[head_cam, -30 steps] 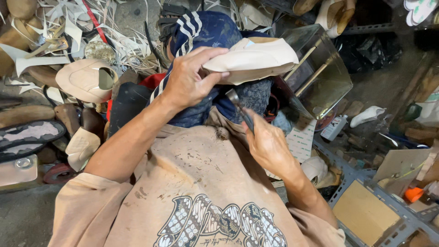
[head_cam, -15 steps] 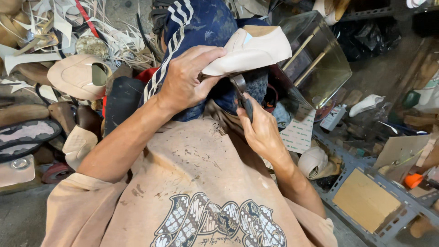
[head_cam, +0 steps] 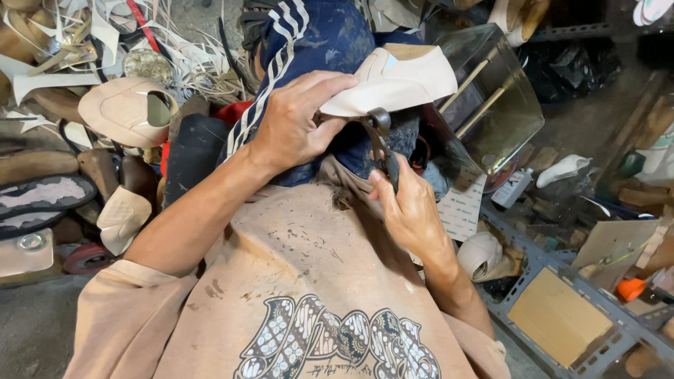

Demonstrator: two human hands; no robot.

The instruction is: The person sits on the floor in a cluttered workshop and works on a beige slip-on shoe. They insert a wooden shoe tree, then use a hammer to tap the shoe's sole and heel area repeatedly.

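Cream shoe upper (head_cam: 393, 81), stretched on its last, is held at upper centre of the frame, gripped by the closed left hand (head_cam: 298, 126). Lasting pincers (head_cam: 382, 144) are clasped in the right hand (head_cam: 411, 203), biting its lower edge. Leather could be torn if pulled too hard.

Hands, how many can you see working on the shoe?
2. The left hand grips the cream shoe from above; the right hand holds pincers just under it. No other hands show.
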